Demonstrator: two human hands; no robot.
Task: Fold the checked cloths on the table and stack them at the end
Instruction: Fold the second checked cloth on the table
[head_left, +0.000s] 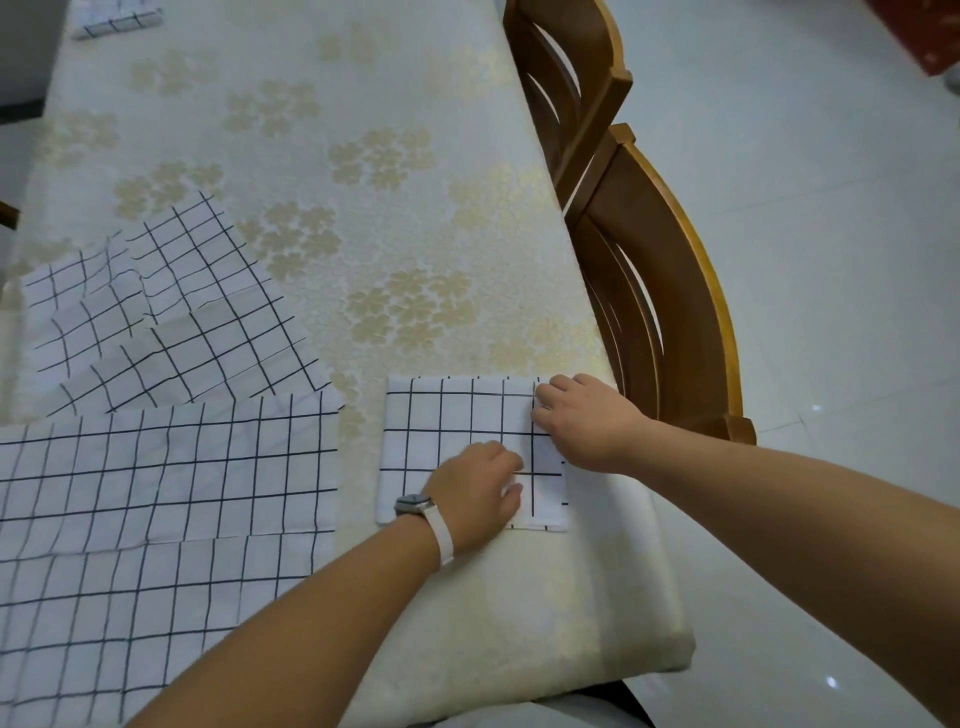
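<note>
Folded cloth (441, 431) between spread cloths (171, 467), chairs (670, 312)

Far folded cloth (117, 21) is cut by the top edge. Near-left cloths (156, 493) run off the left and bottom edges. My left hand (475, 499) and right hand (584, 423) hide the right side of the small cloth (441, 431); can't tell either grip.

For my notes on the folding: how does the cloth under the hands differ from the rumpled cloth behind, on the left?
The folded cloth is a small neat rectangle; the rumpled cloth lies spread open and wrinkled. The left hand and right hand hold the folded cloth; no hand touches the rumpled cloth. Both are white with dark checks.
</note>
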